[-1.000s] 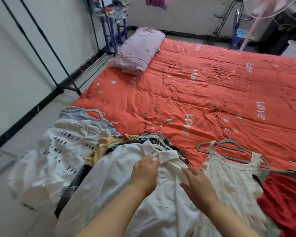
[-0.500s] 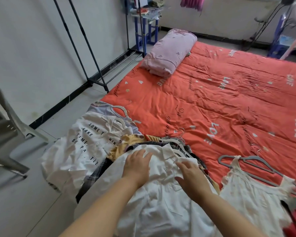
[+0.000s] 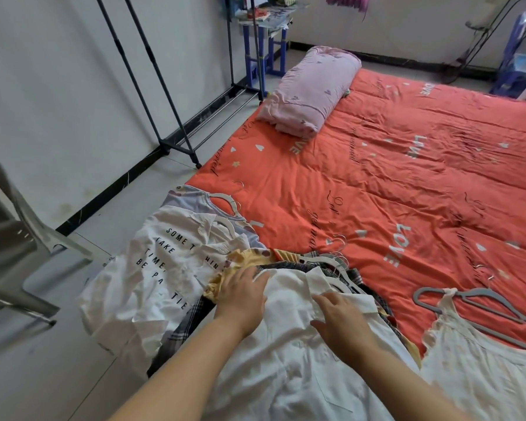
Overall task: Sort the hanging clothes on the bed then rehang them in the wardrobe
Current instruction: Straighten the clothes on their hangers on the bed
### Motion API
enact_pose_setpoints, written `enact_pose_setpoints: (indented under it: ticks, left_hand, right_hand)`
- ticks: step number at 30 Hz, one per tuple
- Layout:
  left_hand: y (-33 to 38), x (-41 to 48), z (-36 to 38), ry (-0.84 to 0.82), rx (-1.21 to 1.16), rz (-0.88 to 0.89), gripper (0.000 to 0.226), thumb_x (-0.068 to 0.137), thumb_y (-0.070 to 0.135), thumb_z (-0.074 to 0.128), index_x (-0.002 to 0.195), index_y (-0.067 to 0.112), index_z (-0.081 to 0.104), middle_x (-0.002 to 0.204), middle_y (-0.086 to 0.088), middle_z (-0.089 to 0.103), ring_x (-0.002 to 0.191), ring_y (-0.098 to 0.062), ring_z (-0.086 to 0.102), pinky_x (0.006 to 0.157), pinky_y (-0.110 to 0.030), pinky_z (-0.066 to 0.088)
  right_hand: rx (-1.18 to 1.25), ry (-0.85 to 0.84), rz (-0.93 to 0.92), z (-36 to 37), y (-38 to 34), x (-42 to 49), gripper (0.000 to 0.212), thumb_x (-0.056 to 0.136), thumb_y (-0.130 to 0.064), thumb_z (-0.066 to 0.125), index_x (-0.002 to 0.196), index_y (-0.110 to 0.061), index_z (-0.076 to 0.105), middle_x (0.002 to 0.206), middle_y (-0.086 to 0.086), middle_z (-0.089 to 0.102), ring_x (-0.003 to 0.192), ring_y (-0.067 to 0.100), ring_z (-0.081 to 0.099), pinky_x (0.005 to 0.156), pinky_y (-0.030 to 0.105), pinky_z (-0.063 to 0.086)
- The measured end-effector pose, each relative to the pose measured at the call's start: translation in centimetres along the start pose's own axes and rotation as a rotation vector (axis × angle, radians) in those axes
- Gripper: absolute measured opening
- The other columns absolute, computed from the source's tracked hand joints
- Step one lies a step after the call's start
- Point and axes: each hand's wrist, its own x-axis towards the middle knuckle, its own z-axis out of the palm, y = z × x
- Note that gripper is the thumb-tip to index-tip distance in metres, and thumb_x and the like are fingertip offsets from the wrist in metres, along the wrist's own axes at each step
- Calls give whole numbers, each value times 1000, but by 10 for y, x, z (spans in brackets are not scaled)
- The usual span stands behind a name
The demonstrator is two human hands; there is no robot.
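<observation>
Head view: both my hands lie on the white shirt (image 3: 289, 354) that tops the heap at the near corner of the bed. My left hand (image 3: 240, 294) rests flat with its fingers straight and slightly spread, holding nothing; its fingertips reach over the shirt's shoulder onto the frilled edge of the yellow garment (image 3: 246, 259) beneath. My right hand (image 3: 339, 320) is flat too, fingers relaxed just below the collar, pressing rather than gripping. A second ago the two hands sat close together by the collar – since then the left has slid outward to the shoulder, so they are now apart, and my gaze has swung left to take in more of the floor and the grey chair (image 3: 19, 238). I read that as smoothing the shirt on its pile, so sorting is not over. Beside the heap, the printed T-shirt (image 3: 152, 268) hangs over the bed's edge, a plaid garment (image 3: 182, 329) peeks out under the shirt, and a bunch of white hangers (image 3: 331, 259) fans from the necklines. To the right, apart on the orange quilt (image 3: 377, 192), lies a cream sleeveless top (image 3: 474, 369) on a grey hanger (image 3: 468, 302). The clothes rack (image 3: 170, 117) stands by the wall, well away – no rehanging has begun, as far as I can see.
</observation>
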Motion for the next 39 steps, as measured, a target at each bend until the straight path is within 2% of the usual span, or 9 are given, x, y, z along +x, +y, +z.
enact_pose_setpoints:
  ticks: [5,12,15,21,26,30,34,39]
  left_hand:
    - [-66,29,-8,-14,-41,50,46,97,31,40,141,26,30,144,-1,32,132,-20,28,109,-34,20]
    - [-193,88,-15,-70,-32,126,51,96,26,42,144,27,25,147,-1,26,137,-20,21,113,-35,13]
    - [-234,117,-12,-93,-2,156,51,96,25,41,145,26,24,149,-3,25,137,-21,21,112,-36,15]
    - [-274,165,13,-91,-38,179,51,97,26,42,144,25,24,150,-2,24,137,-21,21,112,-34,16]
    - [-297,197,49,-76,-42,184,51,98,26,40,145,27,22,151,0,21,138,-19,20,112,-33,14]
    - [-311,221,81,-57,-37,181,50,99,30,37,146,27,20,151,1,19,138,-18,18,112,-32,14]
    - [-317,237,102,-41,-32,180,51,99,32,35,147,27,18,151,1,18,138,-18,17,112,-31,12]
    - [-322,244,113,-26,-48,183,51,98,35,36,146,28,18,151,2,18,139,-16,16,112,-30,11]
  right_hand:
    - [-25,16,28,6,-50,57,56,92,-38,53,142,-21,36,137,-1,45,126,20,40,104,28,31]
    - [16,-30,137,29,-137,167,50,93,-36,51,140,-24,39,136,-2,44,123,20,42,99,27,32]
    - [64,-43,156,40,-162,210,47,91,-32,54,136,-23,44,135,1,46,123,23,43,100,31,34]
    - [73,-50,229,65,-170,277,46,92,-33,53,136,-22,43,129,5,50,118,25,46,95,35,39]
    - [78,-48,246,103,-159,333,52,94,-29,51,143,-21,34,145,4,38,128,25,40,103,38,38]
    - [33,66,243,135,-152,376,47,98,-19,43,144,-18,32,150,7,29,131,28,36,101,37,35]
    - [102,161,290,167,-143,409,42,97,-16,42,138,-16,37,136,8,43,117,29,43,93,37,38]
    - [148,290,306,183,-135,426,22,89,-5,50,110,-8,54,110,16,53,99,34,52,79,39,46]
